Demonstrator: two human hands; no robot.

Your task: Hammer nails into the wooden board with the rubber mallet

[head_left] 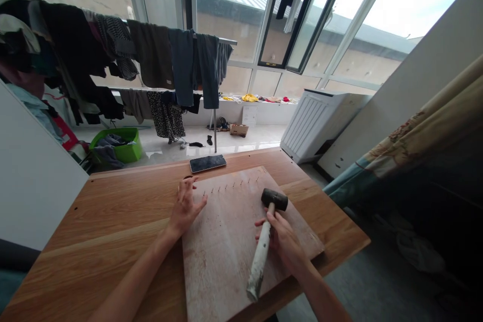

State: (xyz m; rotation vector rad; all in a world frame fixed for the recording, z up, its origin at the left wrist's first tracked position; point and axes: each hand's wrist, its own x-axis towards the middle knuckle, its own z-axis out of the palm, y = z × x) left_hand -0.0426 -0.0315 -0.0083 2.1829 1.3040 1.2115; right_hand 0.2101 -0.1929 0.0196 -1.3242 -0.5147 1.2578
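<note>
A pale wooden board (222, 241) lies on a wooden table. Several thin nails (226, 187) stand in a row near its far edge, some leaning slightly. My left hand (185, 206) rests at the board's far left corner, thumb and fingers apart, close to the leftmost nail. In my right hand (283, 239) is a rubber mallet (260, 256), gripped near its black head above the right part of the board. Its worn white handle points back toward me. Part of a small dark round object (188, 177) shows just beyond my left fingertips.
A phone (207, 163) lies on the table (124, 211) beyond the board. Past the table stand a laundry-hung rack (215, 131), a green basket (132, 148) and a white appliance (313, 121). A curtain (411, 131) hangs at the right.
</note>
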